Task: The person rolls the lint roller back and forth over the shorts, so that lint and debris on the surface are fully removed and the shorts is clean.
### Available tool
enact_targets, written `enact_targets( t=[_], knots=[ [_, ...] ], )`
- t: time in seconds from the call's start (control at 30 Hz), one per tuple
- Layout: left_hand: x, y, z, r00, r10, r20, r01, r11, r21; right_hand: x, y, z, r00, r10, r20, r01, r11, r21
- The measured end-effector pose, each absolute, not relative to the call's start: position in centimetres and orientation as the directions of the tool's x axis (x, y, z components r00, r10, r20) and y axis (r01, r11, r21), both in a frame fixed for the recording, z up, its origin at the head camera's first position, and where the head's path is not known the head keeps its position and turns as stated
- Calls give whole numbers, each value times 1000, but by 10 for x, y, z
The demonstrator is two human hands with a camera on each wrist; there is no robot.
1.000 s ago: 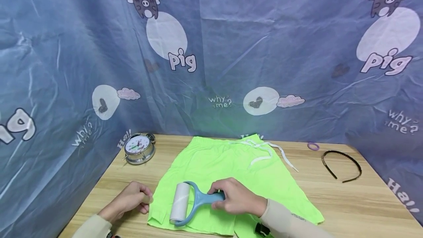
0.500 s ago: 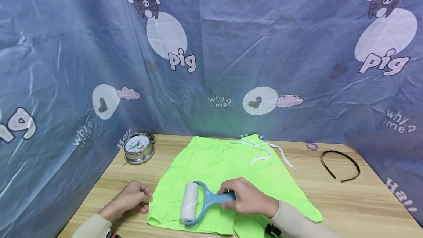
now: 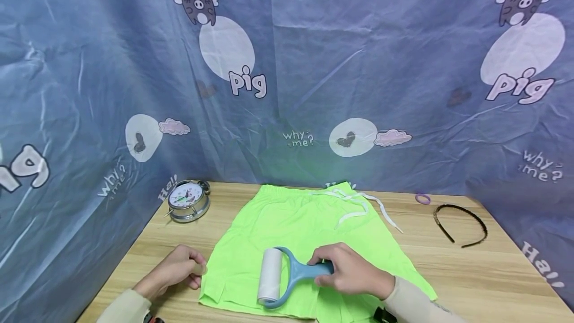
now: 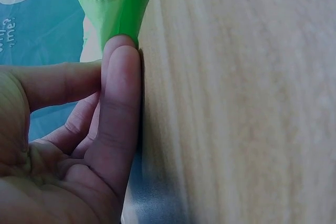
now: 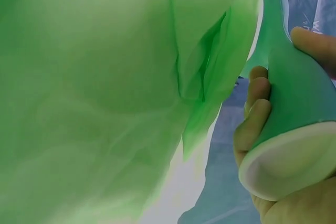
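Bright neon-green shorts (image 3: 287,223) lie spread on the wooden table, their white drawstring (image 3: 358,203) loose at the waistband. My right hand (image 3: 352,269) grips the blue handle of a lint roller (image 3: 270,275), whose white roll lies over the lower left leg of the shorts. In the right wrist view the fingers wrap the lint roller's handle (image 5: 299,93). My left hand (image 3: 179,269) pinches the left edge of the shorts near the hem. The left wrist view shows the green cloth (image 4: 113,3) gathered at the thumb and fingertips.
A silver alarm clock (image 3: 189,201) stands at the back left of the table (image 3: 484,283). On the right lie a black headband (image 3: 462,207) and a small purple hair tie (image 3: 422,199). A blue printed cloth (image 3: 305,64) hangs behind and at both sides.
My right hand has moved the lint roller to the right across the leg of the shorts. The left hand has stayed at the edge of the shorts.
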State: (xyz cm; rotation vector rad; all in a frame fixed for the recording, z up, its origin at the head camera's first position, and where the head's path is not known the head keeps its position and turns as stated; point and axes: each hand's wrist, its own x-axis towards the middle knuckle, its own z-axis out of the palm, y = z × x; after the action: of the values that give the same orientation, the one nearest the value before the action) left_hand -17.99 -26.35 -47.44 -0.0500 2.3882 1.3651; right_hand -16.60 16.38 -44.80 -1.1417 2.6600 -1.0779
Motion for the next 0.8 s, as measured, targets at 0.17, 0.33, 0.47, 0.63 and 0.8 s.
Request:
enact_targets(
  t=[0.17,0.33,0.47,0.63,0.8],
  knots=[
    [-180,-264,-474,-923,171,-345,-213,521,826,-164,171,-449,-731,-649,212,-610,482,-628],
    [-180,-263,-473,-922,158,-354,-224,529,819,-162,179,-451,-726,-644,241,-626,473,-620],
    [-179,-263,-473,-923,149,-355,-229,529,817,-160,185,-453,-726,-640,251,-628,468,-622],
    [-178,-263,-473,-923,157,-351,-225,518,825,-158,192,-452,-728,-636,256,-625,464,-628],
    [-179,-262,-473,-924,147,-353,-231,523,821,-154,199,-451,-733,-629,260,-620,459,-637]
  ],
)
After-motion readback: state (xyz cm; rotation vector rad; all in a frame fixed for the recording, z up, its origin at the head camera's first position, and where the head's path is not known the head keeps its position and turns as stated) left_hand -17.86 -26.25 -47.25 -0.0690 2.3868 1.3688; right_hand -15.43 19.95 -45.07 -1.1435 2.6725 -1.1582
